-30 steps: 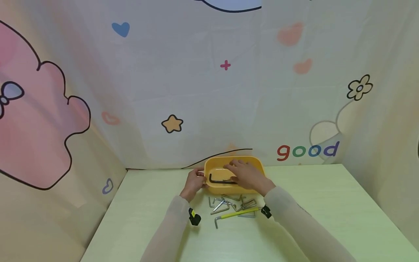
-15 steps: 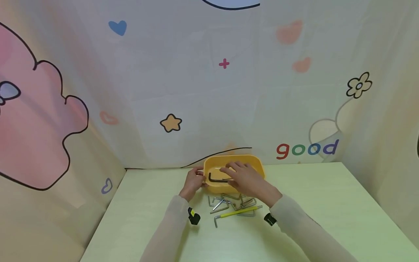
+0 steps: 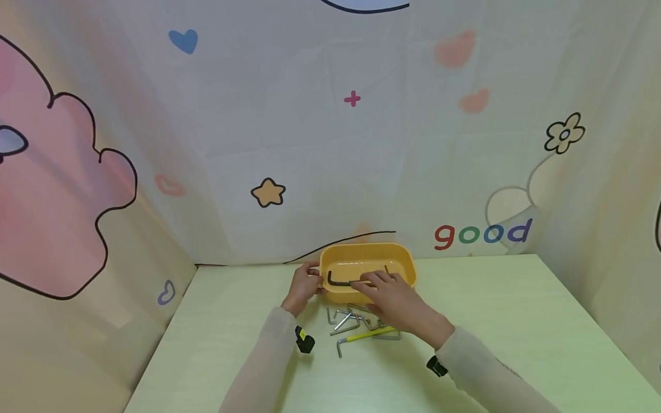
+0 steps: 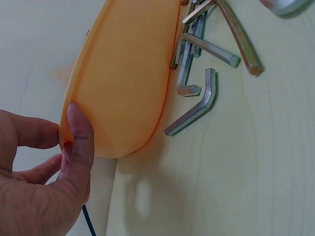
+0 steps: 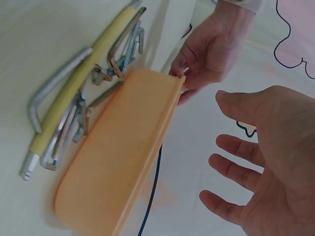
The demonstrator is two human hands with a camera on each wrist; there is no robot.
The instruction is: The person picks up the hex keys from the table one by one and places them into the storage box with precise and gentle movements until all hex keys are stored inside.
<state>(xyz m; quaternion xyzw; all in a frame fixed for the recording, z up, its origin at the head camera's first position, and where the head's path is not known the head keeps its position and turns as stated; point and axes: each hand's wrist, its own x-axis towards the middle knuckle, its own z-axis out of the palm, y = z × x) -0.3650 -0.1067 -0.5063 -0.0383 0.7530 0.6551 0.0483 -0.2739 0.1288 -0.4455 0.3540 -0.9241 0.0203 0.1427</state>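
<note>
A yellow plastic bin sits at the back of the table, a black hex key and at least one smaller key inside it. My left hand pinches the rim at its left end; the left wrist view shows the thumb on the outer wall. Over the bin's near side hovers my right hand, its fingers spread and nothing in them in the right wrist view. Several silver hex keys lie just in front of the bin, beside one with a yellow sleeve, partly hidden behind the right hand.
A printed cloth backdrop rises right behind the bin and along both sides of the pale table. Both forearms, in light sleeves, reach in from the front edge with small black wrist devices.
My right hand has drawn back out of the bin, toward me and to the right, uncovering the small key inside. The left hand keeps its hold on the rim.
</note>
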